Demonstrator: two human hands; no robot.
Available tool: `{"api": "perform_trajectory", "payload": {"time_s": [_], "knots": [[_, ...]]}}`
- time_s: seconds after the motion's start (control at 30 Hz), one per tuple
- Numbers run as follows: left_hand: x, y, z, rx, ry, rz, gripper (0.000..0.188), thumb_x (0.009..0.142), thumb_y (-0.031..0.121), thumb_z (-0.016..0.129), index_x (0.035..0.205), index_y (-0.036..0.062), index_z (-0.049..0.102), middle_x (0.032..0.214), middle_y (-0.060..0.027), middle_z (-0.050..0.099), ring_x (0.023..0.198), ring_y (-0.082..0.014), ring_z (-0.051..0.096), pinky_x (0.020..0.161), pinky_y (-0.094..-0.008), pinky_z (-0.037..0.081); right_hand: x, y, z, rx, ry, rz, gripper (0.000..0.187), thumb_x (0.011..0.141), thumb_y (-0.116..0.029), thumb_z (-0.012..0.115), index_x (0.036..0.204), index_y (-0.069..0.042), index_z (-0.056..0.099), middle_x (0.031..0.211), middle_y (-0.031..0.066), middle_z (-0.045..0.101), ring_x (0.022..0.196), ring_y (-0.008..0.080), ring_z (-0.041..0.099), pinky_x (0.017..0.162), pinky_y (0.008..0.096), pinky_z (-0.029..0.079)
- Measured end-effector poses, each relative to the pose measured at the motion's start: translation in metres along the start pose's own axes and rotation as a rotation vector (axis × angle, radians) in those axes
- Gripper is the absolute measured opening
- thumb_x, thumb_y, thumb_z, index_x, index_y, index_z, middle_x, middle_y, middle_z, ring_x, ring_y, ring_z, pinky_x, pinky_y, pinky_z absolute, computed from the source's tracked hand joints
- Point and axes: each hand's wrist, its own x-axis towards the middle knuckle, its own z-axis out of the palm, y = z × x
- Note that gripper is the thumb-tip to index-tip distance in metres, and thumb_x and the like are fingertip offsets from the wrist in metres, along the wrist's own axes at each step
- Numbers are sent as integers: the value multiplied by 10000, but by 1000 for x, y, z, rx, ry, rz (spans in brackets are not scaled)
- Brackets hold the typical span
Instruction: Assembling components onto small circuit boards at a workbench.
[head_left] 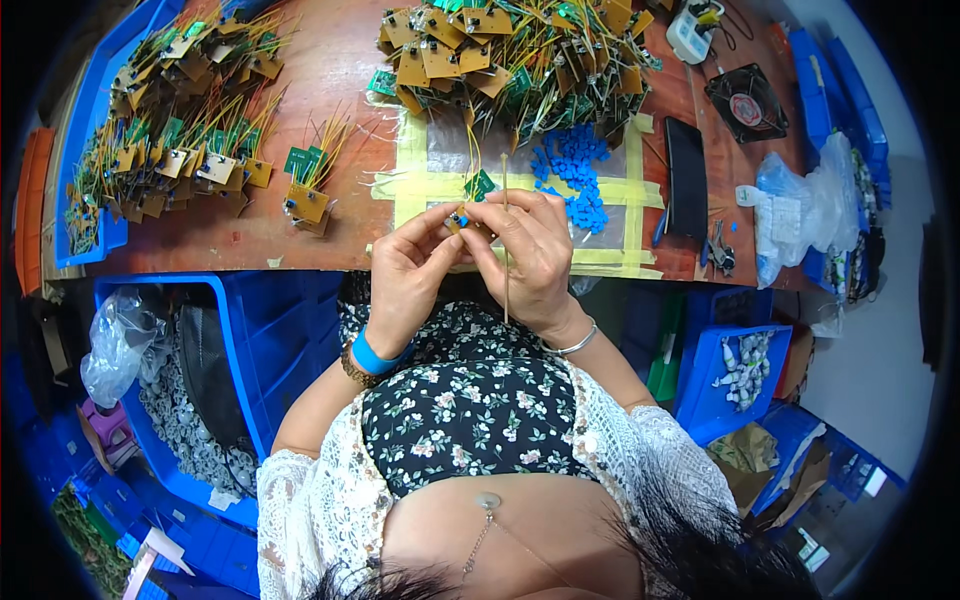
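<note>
At the table's near edge, my left hand (408, 268) and my right hand (535, 255) meet with pinched fingers around a small brown circuit board (480, 230). A tiny blue cap (461, 220) shows on the board between my fingertips. A little green board (481, 185) and thin coloured wires stick up just beyond my fingers. A thin wooden stick (505, 290) runs upright through my right hand, lying across its fingers. Several loose blue caps (575, 165) are heaped beyond my right hand. My fingers partly hide the held board.
Piles of wired circuit boards lie at the back (450, 60) and in a blue tray (65, 235) at left, with a small bunch (308, 200) beside it. To the right are a black phone (685, 180), a fan (747, 103), pliers (718, 250) and plastic bags (800, 220).
</note>
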Motion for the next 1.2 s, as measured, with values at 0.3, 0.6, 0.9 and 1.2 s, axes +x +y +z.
{"api": "perform_trajectory", "payload": {"time_s": [0.3, 0.6, 0.9, 1.2], "knots": [[0, -1, -1, 48, -10, 9, 307, 931, -17, 556, 1236, -56, 574, 951, -58, 659, 828, -102, 641, 765, -246, 571, 1, 2, 2, 40, -10, -4, 282, 676, 22, 755, 934, -74, 693, 816, 35, 684, 850, 214, 633, 744, 342, 426], [1, -2, -1, 57, -16, 1, 317, 930, -16, 556, 1244, -54, 573, 937, -55, 660, 808, -93, 639, 747, -228, 558, -1, 2, 2, 82, -10, 70, 285, 680, 45, 749, 937, -66, 698, 849, 46, 687, 819, 204, 623, 724, 316, 438], [1, -3, -1, 48, -7, 7, 292, 947, 8, 543, 1228, -54, 589, 961, -66, 670, 805, -90, 644, 741, -222, 557, 0, 2, 3, 88, -4, 80, 270, 684, 50, 742, 926, -62, 698, 848, 68, 683, 806, 221, 624, 705, 326, 460], [1, -6, -6, -87, 68, 1, 237, 968, 99, 566, 1125, -53, 658, 892, -76, 692, 729, -100, 658, 671, -221, 562, 1, -5, 5, 67, -19, 18, 272, 695, 44, 745, 944, -53, 690, 854, 66, 690, 823, 217, 633, 717, 330, 451]]}}
